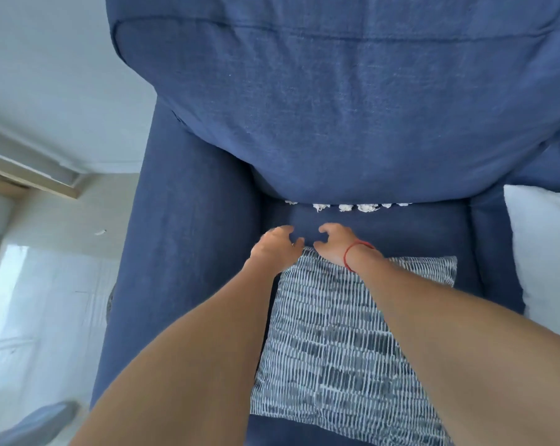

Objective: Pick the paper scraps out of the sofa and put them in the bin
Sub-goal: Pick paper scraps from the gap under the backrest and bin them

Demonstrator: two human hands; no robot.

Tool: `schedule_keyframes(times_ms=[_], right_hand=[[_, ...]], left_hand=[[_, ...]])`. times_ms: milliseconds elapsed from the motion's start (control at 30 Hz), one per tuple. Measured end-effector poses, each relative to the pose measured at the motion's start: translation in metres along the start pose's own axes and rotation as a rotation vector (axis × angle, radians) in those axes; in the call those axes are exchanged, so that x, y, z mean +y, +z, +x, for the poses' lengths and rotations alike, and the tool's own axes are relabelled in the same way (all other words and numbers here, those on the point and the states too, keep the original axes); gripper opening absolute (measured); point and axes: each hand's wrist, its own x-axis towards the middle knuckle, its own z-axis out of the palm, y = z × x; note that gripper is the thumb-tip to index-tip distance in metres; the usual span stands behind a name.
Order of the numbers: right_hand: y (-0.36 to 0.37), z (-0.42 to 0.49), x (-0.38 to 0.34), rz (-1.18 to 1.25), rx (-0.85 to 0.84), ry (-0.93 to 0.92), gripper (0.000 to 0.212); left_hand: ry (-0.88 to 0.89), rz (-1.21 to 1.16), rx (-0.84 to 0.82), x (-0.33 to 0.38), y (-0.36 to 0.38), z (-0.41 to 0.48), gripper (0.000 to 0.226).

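- The paper scraps point(352, 207) sit in a row, wedged in the crease where the back cushion point(352, 123) meets the seat of the sofa point(191, 252).
- Both hands hover just short of that crease: the left hand point(277, 246) and the right hand point(335, 244) are loosely curled, fingers apart, holding nothing.
- Best approach, I judge: pinch each scrap at its exposed top and lift straight out of the crease.
- The patterned pillow point(336, 349) lies under the forearms; open seat lies between it and the crease.
- No bin in view.
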Motion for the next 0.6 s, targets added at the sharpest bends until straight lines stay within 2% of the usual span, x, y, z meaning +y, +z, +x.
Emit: schedule_keyframes(times_ms=[133,267,400,600], right_hand=[[0.016,0.044,0.008,0.062,0.015,-0.004,0.058],[0.022,0.077,0.011,0.127,0.019,-0.027,0.064],[0.022,0.104,0.01,0.141,-0.006,-0.016,0.069],[0.027,0.139,0.014,0.045,-0.018,0.031,0.073]], left_hand=[[-0.054,0.006,-0.064,-0.017,0.019,0.052,0.056],[-0.007,-0.054,-0.029,-0.02,0.025,0.104,0.054],[0.074,0.043,-0.005,-0.019,0.027,0.148,0.054],[0.071,0.188,-0.127,-0.02,0.035,0.181,0.06]])
